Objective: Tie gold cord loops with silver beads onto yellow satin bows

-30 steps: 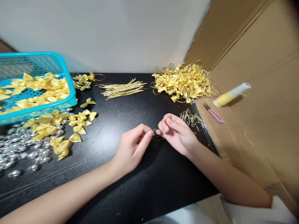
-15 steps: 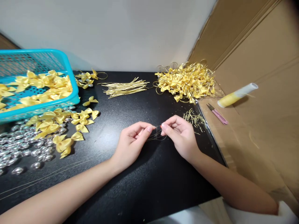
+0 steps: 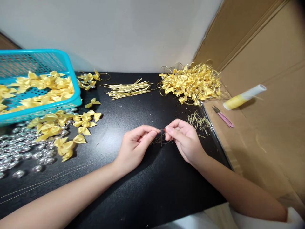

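My left hand (image 3: 135, 146) is closed, thumb and forefinger pinched on a thin thread (image 3: 156, 140) over the middle of the black table. Just to its right, my right hand (image 3: 186, 136) pinches a small red piece (image 3: 165, 129), too small to name. The fingertips of both hands face each other a short gap apart. In that gap a thin pale upright line (image 3: 161, 138), perhaps a needle or thread, crosses the loose strands. Two long strands (image 3: 47, 179) run left along the table, passing behind my left forearm.
At left stands a turquoise basket (image 3: 77, 95) of yellow ribbon bows, with silver beads (image 3: 26, 152) and loose bows (image 3: 65, 148) before it. Gold ties (image 3: 130, 89) lie at the back. A heap of bow ties (image 3: 190, 82), thread scraps (image 3: 200, 122), pink snips (image 3: 224, 117) and a tube (image 3: 244, 97) are right.
Both hands stay almost in place, the right shifted very slightly to the right. More of the red piece shows at the right fingertips. The whole view has moved a little.
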The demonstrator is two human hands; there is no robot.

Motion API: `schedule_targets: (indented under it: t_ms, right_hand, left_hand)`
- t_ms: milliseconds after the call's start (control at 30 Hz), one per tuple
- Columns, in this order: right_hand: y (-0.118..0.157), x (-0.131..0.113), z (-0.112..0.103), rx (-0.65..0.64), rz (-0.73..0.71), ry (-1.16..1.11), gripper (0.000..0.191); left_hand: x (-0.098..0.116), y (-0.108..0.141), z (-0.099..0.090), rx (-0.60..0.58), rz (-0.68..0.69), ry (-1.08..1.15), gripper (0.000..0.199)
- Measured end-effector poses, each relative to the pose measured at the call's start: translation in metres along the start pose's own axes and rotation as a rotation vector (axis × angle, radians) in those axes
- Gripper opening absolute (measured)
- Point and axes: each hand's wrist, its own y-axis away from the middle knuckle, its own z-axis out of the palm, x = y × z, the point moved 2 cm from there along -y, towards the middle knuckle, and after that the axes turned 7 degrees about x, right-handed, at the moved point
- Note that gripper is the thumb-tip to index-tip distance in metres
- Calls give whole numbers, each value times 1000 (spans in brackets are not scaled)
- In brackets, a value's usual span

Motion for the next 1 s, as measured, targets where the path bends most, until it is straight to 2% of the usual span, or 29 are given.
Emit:
schedule_targets:
  t_ms: [300, 1000]
  right_hand:
    - [0, 2, 0, -9, 15, 51, 18]
    - [0, 0, 3, 11, 64, 6, 21]
  left_hand:
    - [0, 2, 0, 13, 1, -17, 20]
    - [1, 1, 0, 34, 2, -33, 21]
